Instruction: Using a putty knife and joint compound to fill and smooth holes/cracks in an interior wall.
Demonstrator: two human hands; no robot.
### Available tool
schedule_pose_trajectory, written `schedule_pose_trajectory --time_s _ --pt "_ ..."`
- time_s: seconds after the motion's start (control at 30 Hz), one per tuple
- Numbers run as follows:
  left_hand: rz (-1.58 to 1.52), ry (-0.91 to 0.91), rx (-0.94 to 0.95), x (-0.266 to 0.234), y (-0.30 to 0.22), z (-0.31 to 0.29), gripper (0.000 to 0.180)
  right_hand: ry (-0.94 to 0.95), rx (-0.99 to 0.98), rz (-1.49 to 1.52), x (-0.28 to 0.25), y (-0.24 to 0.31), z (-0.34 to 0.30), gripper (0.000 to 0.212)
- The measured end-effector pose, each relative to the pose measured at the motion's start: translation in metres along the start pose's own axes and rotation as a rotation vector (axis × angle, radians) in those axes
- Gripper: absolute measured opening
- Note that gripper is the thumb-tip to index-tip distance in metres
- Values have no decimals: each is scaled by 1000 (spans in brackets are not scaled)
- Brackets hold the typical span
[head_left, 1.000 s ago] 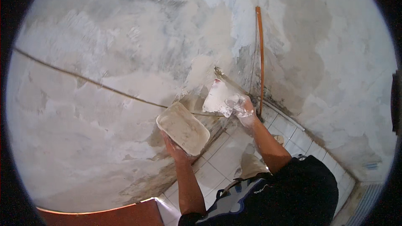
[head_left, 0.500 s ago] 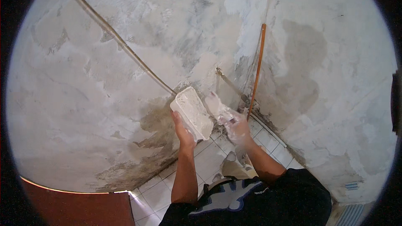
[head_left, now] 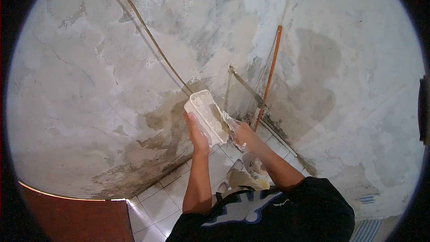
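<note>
My left hand (head_left: 197,135) is wrapped round the near left side of a white rectangular tub (head_left: 202,121), which it holds up and tilted. Pale, creamy plaster (head_left: 207,107) lies inside and coats the tub's walls. At the tub's right edge, my right hand (head_left: 243,135) grips a plaster-smeared putty knife (head_left: 225,118); the blade rests at or just over the rim, and the fingers hide most of its handle. White plaster is stuck on both hands.
Patchy plastered walls (head_left: 148,76) meet in a corner ahead. An orange pipe (head_left: 271,69) stands there, beside a slanting strip (head_left: 245,85). A thin tan hose (head_left: 154,38) runs down the left wall. White floor tiles (head_left: 174,192) lie below; a brown panel (head_left: 76,217) is at lower left.
My right hand has moved left and down, bringing the putty knife from apart to the tub's right edge. A greyish patch now shows on the tub's right side. My left hand keeps its hold.
</note>
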State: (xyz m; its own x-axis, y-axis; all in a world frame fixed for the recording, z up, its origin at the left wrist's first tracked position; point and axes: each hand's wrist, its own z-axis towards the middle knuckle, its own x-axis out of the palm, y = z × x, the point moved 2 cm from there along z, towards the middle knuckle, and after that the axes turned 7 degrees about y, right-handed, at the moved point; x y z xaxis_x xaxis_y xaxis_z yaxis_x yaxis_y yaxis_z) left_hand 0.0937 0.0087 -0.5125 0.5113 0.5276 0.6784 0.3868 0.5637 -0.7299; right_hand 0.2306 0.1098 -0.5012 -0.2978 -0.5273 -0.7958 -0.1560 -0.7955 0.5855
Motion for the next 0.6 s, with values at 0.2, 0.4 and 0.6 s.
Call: schedule_pose_trajectory --time_s 0.2,0.4,0.6 --pt "-134 49 -29 -8 8 -27 59 94 34 -125 0 17 -23 48" --pt "-134 10 -42 11 8 -55 60 63 129 -167 8 5 -41 51" --pt "-123 45 -74 54 -19 -83 67 59 112 -178 -2 -20 -46 53"
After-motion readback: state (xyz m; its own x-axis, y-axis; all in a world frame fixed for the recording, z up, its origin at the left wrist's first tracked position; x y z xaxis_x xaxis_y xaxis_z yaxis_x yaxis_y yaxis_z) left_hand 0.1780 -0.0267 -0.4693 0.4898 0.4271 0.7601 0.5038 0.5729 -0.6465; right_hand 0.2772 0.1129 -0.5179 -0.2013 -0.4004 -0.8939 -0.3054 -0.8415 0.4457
